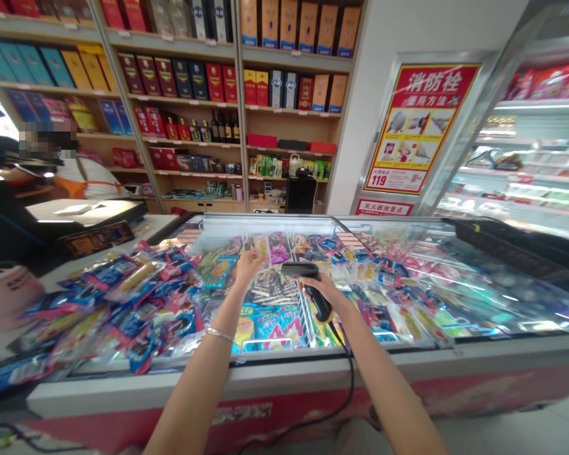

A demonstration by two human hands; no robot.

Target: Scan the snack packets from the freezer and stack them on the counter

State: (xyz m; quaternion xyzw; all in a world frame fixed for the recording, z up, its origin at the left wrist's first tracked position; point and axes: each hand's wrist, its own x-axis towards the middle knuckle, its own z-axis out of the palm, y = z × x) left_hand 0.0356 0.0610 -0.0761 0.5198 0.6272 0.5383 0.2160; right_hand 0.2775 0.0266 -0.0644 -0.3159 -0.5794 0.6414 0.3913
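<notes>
My right hand (318, 292) is wrapped round the handle of a black barcode scanner (301, 269), whose cable hangs down over the freezer front. My left hand (249, 260), with a bracelet on the wrist, pinches a small clear package with yellow contents (262, 248), left of the scanner head. Both hands are above a glass-topped chest freezer (246, 373) filled with wrapped packets. Blue packs with pink print (279, 325) lie below, between my forearms.
Many blue and clear packets (137, 291) are heaped at the left, beside a pink tub (9, 294). People stand at the far-left counter (92, 212). A black tray (502, 243) lies on the freezer's right side. Shelves of boxes rise behind.
</notes>
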